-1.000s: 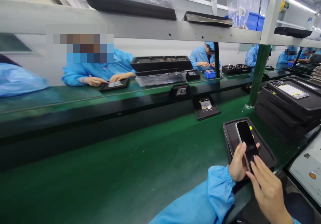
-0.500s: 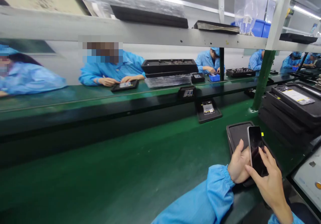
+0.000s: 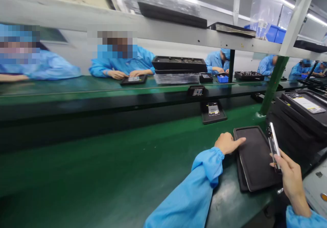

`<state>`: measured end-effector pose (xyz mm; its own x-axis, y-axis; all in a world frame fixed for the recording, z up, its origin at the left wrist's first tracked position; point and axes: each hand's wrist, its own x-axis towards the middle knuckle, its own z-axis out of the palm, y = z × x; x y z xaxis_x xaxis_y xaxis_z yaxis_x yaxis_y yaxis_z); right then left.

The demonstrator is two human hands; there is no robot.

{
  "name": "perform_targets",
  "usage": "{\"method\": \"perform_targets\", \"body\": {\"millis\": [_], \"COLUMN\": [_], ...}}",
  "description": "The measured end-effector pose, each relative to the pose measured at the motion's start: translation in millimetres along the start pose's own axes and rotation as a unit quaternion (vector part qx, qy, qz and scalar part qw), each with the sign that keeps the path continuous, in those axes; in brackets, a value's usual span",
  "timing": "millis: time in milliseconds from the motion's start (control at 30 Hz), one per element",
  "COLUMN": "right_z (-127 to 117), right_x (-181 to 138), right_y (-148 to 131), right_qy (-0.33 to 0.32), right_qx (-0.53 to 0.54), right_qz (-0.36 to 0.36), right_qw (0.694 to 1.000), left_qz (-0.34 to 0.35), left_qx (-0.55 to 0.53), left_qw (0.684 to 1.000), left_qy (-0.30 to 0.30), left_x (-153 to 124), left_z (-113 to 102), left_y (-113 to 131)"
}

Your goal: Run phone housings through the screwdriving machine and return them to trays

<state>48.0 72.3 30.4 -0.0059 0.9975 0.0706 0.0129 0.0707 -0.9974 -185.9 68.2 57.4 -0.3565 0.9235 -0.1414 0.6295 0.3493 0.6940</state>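
My right hand (image 3: 290, 175) holds a black phone (image 3: 274, 144) upright on its edge, above the right side of an empty black tray (image 3: 255, 158) on the green belt. My left hand (image 3: 228, 143), in a blue sleeve, rests at the tray's left rim with its forefinger stretched onto the rim. The left hand holds nothing.
A stack of black trays (image 3: 297, 119) with a phone on top stands at the right. Another tray with a phone (image 3: 213, 111) lies farther up the green belt (image 3: 114, 166). Several workers in blue sit across the line. A white machine (image 3: 316, 187) is at the right edge.
My left hand let go of the phone and moved to the tray's left rim. My right hand carried the phone to the right and turned it on edge.
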Motion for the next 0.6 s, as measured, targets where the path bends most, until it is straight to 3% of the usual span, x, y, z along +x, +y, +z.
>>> {"method": "perform_targets", "body": {"millis": [67,133,200,267,367,467,533,600], "right_z": [12.7,22.2,22.2,10.8,-17.8,-39.0,-43.1,-41.3], "right_x": [2.1,1.0,-1.1,-0.2,10.7,25.7,30.7,29.4], "right_y": [11.5,19.2,23.4,27.0,37.0,51.8,58.1,57.6], "right_qy": [0.03,0.016,-0.011,-0.011,0.024,-0.003,-0.026,-0.026], "right_qx": [-0.163,-0.291,-0.386,-0.438,-0.442,-0.377,-0.335,-0.317], "right_qz": [-0.133,-0.223,-0.243,-0.225,-0.148,-0.05,-0.038,-0.07], "right_qw": [0.977,0.93,0.89,0.87,0.885,0.925,0.941,0.945], "left_qz": [-0.006,-0.006,-0.008,-0.012,-0.016,-0.016,-0.012,-0.005], "left_qx": [0.033,0.057,0.075,0.084,0.087,0.084,0.084,0.08], "left_qw": [0.999,0.997,0.995,0.993,0.991,0.99,0.99,0.992], "left_qy": [-0.028,-0.049,-0.065,-0.08,-0.104,-0.116,-0.111,-0.099], "left_x": [-1.0,-2.5,-2.8,-1.8,0.1,-0.4,-2.5,-5.2], "left_z": [6.4,13.2,17.7,19.3,18.7,17.6,16.7,14.4], "left_y": [-3.1,-3.9,-3.9,-4.1,-4.3,-3.1,-1.6,0.6]}}
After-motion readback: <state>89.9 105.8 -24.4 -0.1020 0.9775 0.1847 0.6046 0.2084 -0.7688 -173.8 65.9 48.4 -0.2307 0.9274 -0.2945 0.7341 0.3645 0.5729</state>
